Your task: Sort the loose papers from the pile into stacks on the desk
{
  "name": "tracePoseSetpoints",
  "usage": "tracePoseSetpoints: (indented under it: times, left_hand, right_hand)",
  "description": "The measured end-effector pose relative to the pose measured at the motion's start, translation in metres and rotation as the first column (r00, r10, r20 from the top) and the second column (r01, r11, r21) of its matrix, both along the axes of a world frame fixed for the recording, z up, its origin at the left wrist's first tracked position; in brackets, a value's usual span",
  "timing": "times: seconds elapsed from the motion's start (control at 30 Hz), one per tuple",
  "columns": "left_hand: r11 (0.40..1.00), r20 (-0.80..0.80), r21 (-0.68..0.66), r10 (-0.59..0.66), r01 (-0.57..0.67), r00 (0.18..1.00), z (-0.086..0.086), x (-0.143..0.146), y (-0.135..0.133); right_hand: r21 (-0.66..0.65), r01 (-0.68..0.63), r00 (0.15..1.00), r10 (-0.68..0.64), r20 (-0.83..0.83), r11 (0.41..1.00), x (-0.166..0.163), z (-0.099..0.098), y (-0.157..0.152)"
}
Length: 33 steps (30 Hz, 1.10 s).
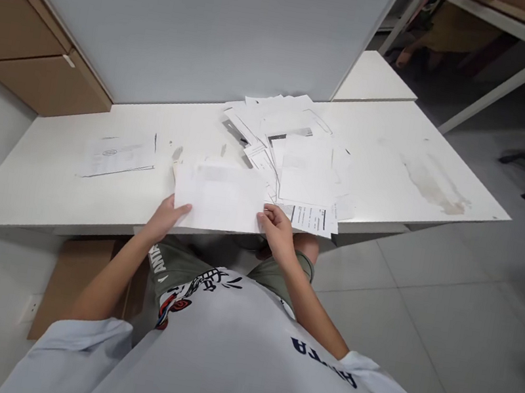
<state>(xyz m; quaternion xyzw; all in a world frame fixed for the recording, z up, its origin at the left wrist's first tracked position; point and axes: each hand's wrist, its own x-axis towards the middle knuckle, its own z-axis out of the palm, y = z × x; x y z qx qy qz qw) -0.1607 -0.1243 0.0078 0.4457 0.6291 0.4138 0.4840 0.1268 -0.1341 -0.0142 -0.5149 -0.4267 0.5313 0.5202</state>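
Between my two hands is a stack of white paper sheets (pixel 225 198), held near the front edge of the white table. My left hand (pixel 167 216) grips its left side, thumb on top. At its right side my right hand (pixel 278 227) pinches the edge between thumb and fingers. The upper face looks nearly blank, with faint print showing along the top. A messy pile of loose papers (pixel 311 171) spreads just beyond and to the right, some sheets printed. Further left, a printed sheet (pixel 116 157) with an oval mark lies flat on the table.
The white table (pixel 383 156) has a brownish stain on its right part. A grey-white panel (pixel 210 22) stands along its back. Brown cardboard boxes (pixel 29 33) are at the left, and another cardboard box (pixel 74 280) sits below. Another person's arm (pixel 420 45) shows at the upper right.
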Motion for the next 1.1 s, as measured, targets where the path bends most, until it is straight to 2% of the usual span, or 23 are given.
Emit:
tracePoseSetpoints:
  times: [0.1,0.17,0.27,0.33,0.43,0.53,0.67,0.73,0.8,0.83,0.9,1.0,1.03,1.1]
  left_hand:
    - [0.958,-0.155,0.11,0.281,-0.266,0.947,0.006,-0.052,0.023]
    - [0.913,-0.289,0.202,0.4,-0.353,0.87,0.015,-0.095,0.047]
    - [0.903,-0.501,0.207,0.428,-0.376,0.752,0.033,-0.157,0.084]
    - [0.884,-0.562,0.187,0.454,-0.429,0.691,0.044,-0.189,0.104]
    - [0.839,-0.577,0.179,0.512,-0.513,0.636,0.054,-0.223,0.123]
    - [0.816,-0.616,0.13,0.511,-0.562,0.6,0.056,-0.245,0.133]
    - [0.81,-0.682,0.118,0.487,-0.575,0.546,0.047,-0.254,0.14]
    - [0.782,-0.726,0.174,0.512,-0.598,0.458,0.036,-0.246,0.135]
    - [0.732,-0.742,0.288,0.578,-0.617,0.339,0.021,-0.23,0.121]
    - [0.709,-0.733,0.347,0.613,-0.614,0.294,0.012,-0.22,0.11]
    - [0.685,-0.698,0.448,0.67,-0.575,0.254,-0.005,-0.201,0.083]
    - [0.646,-0.651,0.566,0.732,-0.513,0.203,-0.02,-0.178,0.047]
    - [0.646,-0.651,0.574,0.733,-0.504,0.199,-0.023,-0.174,0.04]
    - [0.696,-0.694,0.51,0.68,-0.505,0.237,-0.026,-0.168,0.033]
  right_hand:
    - [0.032,-0.016,1.0,0.017,-0.02,0.999,-0.006,-0.005,-0.002]
    - [0.029,0.013,1.0,-0.012,-0.025,0.999,-0.003,-0.014,-0.002]
    - [-0.002,0.082,0.996,-0.082,-0.027,0.997,0.009,-0.031,-0.005]
    - [-0.024,0.139,0.99,-0.14,-0.031,0.99,0.019,-0.041,-0.01]
    - [-0.059,0.253,0.967,-0.255,-0.027,0.966,0.035,-0.049,-0.019]
    - [-0.078,0.372,0.928,-0.373,-0.001,0.925,0.051,-0.048,-0.024]
    - [0.027,0.485,0.867,-0.484,0.121,0.874,0.065,-0.031,-0.019]
    - [0.121,0.495,0.825,-0.509,0.244,0.86,0.066,-0.02,-0.014]
    - [0.234,0.439,0.766,-0.498,0.408,0.867,0.061,-0.012,-0.007]
    - [0.289,0.383,0.722,-0.479,0.5,0.877,0.058,-0.009,-0.003]
    - [0.348,0.247,0.597,-0.425,0.68,0.904,0.049,-0.007,0.007]
    - [0.302,0.125,0.39,-0.327,0.861,0.945,0.04,-0.01,0.026]
    - [0.274,0.12,0.332,-0.299,0.895,0.954,0.04,-0.012,0.032]
    - [0.227,0.129,0.242,-0.252,0.937,0.965,0.041,-0.015,0.042]
